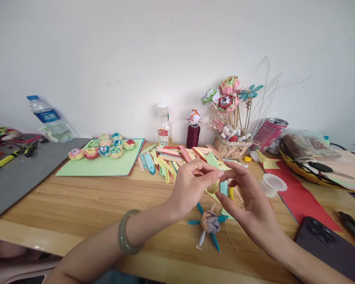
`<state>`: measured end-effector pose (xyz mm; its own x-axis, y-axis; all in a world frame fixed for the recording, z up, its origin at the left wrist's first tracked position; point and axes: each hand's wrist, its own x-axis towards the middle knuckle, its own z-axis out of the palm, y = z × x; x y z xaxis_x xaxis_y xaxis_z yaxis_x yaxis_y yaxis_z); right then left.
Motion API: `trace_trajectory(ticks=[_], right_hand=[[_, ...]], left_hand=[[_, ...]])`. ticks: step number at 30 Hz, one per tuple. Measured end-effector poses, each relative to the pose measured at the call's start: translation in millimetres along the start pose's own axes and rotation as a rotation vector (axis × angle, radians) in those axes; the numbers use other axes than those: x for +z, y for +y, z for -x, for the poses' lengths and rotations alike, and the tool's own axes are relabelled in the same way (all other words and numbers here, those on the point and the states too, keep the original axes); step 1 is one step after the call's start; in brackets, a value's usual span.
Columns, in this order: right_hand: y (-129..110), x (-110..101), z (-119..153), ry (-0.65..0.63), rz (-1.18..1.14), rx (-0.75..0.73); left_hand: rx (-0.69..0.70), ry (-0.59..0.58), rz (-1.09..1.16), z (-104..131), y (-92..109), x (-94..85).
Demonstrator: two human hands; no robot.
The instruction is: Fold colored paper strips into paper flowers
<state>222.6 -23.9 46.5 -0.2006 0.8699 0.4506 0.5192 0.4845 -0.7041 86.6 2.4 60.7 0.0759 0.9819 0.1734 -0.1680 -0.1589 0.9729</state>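
L hand point(191, 185) is pinching a small yellow pc point(213, 186) btwn the two hands, nr the paper flower point(210, 222) on the table point(91, 201); R hand point(253, 195) is curving half open, fingertips close by, & I'm watching remotely, can't tell if it's gripping. Prob. a fine fingertip-handling step, next move calling for steady L pinch, light R touch

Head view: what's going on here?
A person's left hand pinches a small yellowish piece, with the right hand curved close beside it; whether that touches is unclear. Lower in view, a blue-tipped paper flower lies on the table. Behind are heaped paper strips; paper blossoms sit on a green sheet.
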Motion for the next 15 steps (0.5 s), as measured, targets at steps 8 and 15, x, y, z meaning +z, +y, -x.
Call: trace_trajectory(ticks=[8,15], right_hand=[[1.4,-4.4,-4.9,-0.066,-0.132,0.123],[3.1,-17.4,-6.5,-0.087,0.164,0.041]], left_hand=[[-0.007,0.012,0.119,-0.7,-5.2,4.3],[0.045,0.108,0.092,1.4,-7.1,4.1]])
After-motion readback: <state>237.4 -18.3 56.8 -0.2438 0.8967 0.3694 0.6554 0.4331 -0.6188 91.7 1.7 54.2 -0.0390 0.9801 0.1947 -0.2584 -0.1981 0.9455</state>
